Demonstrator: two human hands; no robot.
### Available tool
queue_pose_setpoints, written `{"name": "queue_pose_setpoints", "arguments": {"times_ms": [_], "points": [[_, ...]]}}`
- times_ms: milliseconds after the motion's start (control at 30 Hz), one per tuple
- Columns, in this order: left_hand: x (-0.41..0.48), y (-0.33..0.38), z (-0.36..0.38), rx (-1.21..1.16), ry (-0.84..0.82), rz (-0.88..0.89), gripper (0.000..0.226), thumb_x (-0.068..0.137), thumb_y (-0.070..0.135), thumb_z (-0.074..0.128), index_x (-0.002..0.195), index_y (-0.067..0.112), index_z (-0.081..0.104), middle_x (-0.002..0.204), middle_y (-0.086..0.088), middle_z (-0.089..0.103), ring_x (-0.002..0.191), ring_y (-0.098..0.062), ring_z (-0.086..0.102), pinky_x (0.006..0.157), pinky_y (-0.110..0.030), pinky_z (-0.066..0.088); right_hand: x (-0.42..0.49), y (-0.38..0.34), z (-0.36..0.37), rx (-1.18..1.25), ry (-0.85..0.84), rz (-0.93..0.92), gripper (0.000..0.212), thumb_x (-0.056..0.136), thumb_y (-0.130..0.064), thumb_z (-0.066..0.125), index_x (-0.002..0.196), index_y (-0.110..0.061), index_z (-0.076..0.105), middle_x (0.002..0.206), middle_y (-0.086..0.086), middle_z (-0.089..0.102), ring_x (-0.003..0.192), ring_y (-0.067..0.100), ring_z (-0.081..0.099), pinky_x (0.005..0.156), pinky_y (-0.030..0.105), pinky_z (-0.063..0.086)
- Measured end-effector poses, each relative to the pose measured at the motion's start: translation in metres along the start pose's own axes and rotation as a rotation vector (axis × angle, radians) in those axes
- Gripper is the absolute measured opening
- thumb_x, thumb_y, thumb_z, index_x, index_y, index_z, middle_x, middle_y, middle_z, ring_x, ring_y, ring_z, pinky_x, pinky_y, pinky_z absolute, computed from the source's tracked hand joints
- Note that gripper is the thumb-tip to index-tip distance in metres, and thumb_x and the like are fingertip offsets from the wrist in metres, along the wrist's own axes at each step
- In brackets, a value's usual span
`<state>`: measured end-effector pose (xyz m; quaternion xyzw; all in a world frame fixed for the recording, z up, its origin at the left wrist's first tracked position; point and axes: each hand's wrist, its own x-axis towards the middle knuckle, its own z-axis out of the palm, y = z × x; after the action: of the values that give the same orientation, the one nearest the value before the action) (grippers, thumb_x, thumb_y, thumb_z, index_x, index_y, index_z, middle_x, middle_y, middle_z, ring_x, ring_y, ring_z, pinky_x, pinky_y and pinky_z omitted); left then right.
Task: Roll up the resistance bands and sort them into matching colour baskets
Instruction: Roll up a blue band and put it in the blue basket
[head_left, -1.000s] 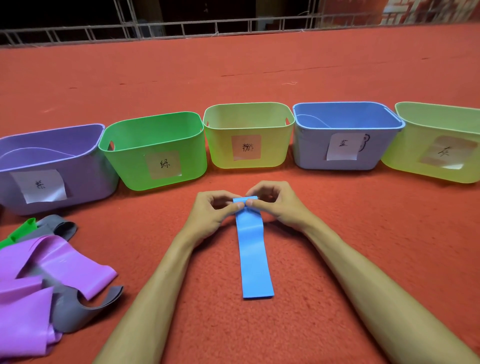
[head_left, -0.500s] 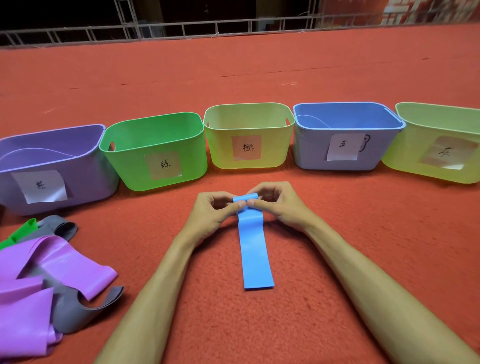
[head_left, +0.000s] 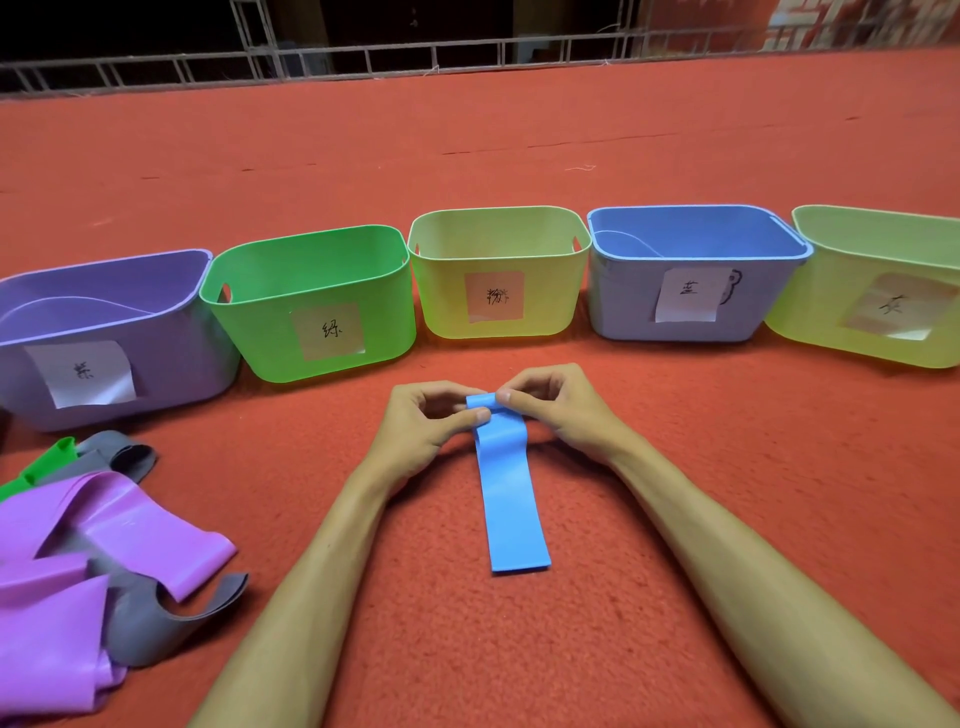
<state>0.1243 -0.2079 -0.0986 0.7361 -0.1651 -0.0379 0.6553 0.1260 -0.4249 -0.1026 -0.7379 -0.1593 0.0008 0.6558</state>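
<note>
the blue band's (head_left: 511, 499) far end is pinched by the left hand (head_left: 421, 431) and right hand (head_left: 558, 410). the blue basket (head_left: 696, 275) is seen at one o'clock

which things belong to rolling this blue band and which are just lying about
In use: blue band, left hand, right hand, blue basket.
Lying about: purple bands, grey bands, green band, purple basket, green basket, centre yellow basket, end yellow basket.
</note>
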Motion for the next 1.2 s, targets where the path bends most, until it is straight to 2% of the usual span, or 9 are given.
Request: {"name": "queue_pose_setpoints", "arguments": {"times_ms": [133, 200, 267, 467, 600, 800, 933, 1000, 1200], "points": [[0.0011, 0.0001, 0.002, -0.008, -0.011, -0.021, 0.017, 0.089, 0.007, 0.079, 0.105, 0.006, 0.079, 0.095, -0.011, 0.08, 0.09, -0.016, 0.074, 0.087, -0.032, 0.06, -0.0012, -0.0008, -0.0007, 0.004, 0.008, -0.034, 0.01, 0.094, -0.003, 0.072, 0.098, 0.006, 0.075, 0.092, 0.014, 0.077, 0.083, 0.013, 0.069, 0.078, 0.023, 0.054], [0.0013, 0.0005, 0.0044, -0.034, -0.008, -0.03, 0.01, 0.093, 0.009, 0.074, 0.101, 0.003, 0.079, 0.09, -0.006, 0.08, 0.084, -0.009, 0.074, 0.076, -0.022, 0.056, -0.0021, -0.0015, -0.0004, 0.003, 0.004, -0.057, 0.011, 0.094, -0.003, 0.072, 0.098, 0.006, 0.075, 0.095, 0.018, 0.077, 0.084, 0.015, 0.07, 0.08, 0.025, 0.055], [0.0017, 0.0001, 0.0054, -0.022, -0.002, -0.026, 0.011, 0.096, 0.008, 0.071, 0.098, 0.002, 0.078, 0.088, -0.002, 0.08, 0.08, -0.006, 0.073, 0.074, -0.018, 0.055, -0.0021, -0.0013, -0.0003, -0.003, -0.001, -0.073, 0.011, 0.094, -0.004, 0.073, 0.1, 0.005, 0.075, 0.097, 0.018, 0.078, 0.086, 0.016, 0.07, 0.081, 0.027, 0.055], [0.0018, -0.0016, 0.0013, -0.006, -0.014, -0.003, 0.013, 0.094, 0.005, 0.071, 0.102, -0.005, 0.076, 0.096, -0.013, 0.08, 0.087, -0.013, 0.075, 0.078, -0.021, 0.056, -0.0015, -0.0008, 0.0001, -0.011, -0.021, -0.056, 0.011, 0.093, -0.001, 0.073, 0.101, 0.007, 0.073, 0.094, 0.016, 0.076, 0.085, 0.014, 0.069, 0.079, 0.024, 0.053], [0.0006, -0.0005, 0.0016, -0.006, -0.013, 0.016, 0.013, 0.092, 0.0, 0.072, 0.104, -0.003, 0.076, 0.096, -0.006, 0.08, 0.089, -0.011, 0.075, 0.079, -0.02, 0.056, 0.0002, 0.0002, 0.0036, -0.027, -0.014, -0.003, 0.013, 0.095, -0.007, 0.072, 0.097, 0.006, 0.075, 0.091, 0.01, 0.077, 0.083, 0.012, 0.068, 0.079, 0.024, 0.053], [0.0018, -0.0026, -0.0005, 0.008, -0.01, 0.026, 0.016, 0.089, 0.001, 0.077, 0.105, 0.003, 0.078, 0.1, -0.01, 0.08, 0.093, -0.018, 0.073, 0.09, -0.034, 0.059, -0.0016, -0.0008, 0.0037, -0.04, -0.027, -0.008, 0.013, 0.097, -0.006, 0.07, 0.096, 0.006, 0.075, 0.09, 0.008, 0.077, 0.082, 0.01, 0.068, 0.078, 0.022, 0.053], [0.0029, -0.001, 0.0027, -0.007, -0.013, -0.01, 0.009, 0.095, 0.01, 0.072, 0.099, 0.006, 0.079, 0.089, 0.0, 0.079, 0.079, -0.006, 0.068, 0.076, -0.018, 0.053, -0.0022, -0.0016, 0.0026, -0.032, -0.029, -0.053, 0.013, 0.096, -0.007, 0.072, 0.1, 0.005, 0.075, 0.098, 0.02, 0.077, 0.088, 0.017, 0.069, 0.083, 0.031, 0.055], [0.0046, -0.0024, 0.0042, 0.013, 0.002, -0.014, 0.017, 0.099, 0.017, 0.067, 0.092, 0.008, 0.08, 0.081, 0.003, 0.075, 0.071, -0.004, 0.06, 0.071, -0.016, 0.049, -0.0026, -0.0013, 0.0025, -0.03, -0.025, -0.072, 0.013, 0.095, -0.007, 0.073, 0.102, 0.004, 0.075, 0.099, 0.021, 0.077, 0.088, 0.018, 0.069, 0.083, 0.033, 0.054], [0.0046, -0.0053, 0.0022, 0.014, -0.013, -0.016, 0.015, 0.098, 0.004, 0.066, 0.103, -0.008, 0.075, 0.087, -0.003, 0.079, 0.079, -0.005, 0.07, 0.075, -0.019, 0.054, -0.0019, 0.0009, 0.0015, -0.055, -0.026, -0.078, 0.013, 0.091, -0.004, 0.077, 0.102, 0.001, 0.076, 0.093, 0.015, 0.077, 0.081, 0.014, 0.065, 0.076, 0.024, 0.051]]}}
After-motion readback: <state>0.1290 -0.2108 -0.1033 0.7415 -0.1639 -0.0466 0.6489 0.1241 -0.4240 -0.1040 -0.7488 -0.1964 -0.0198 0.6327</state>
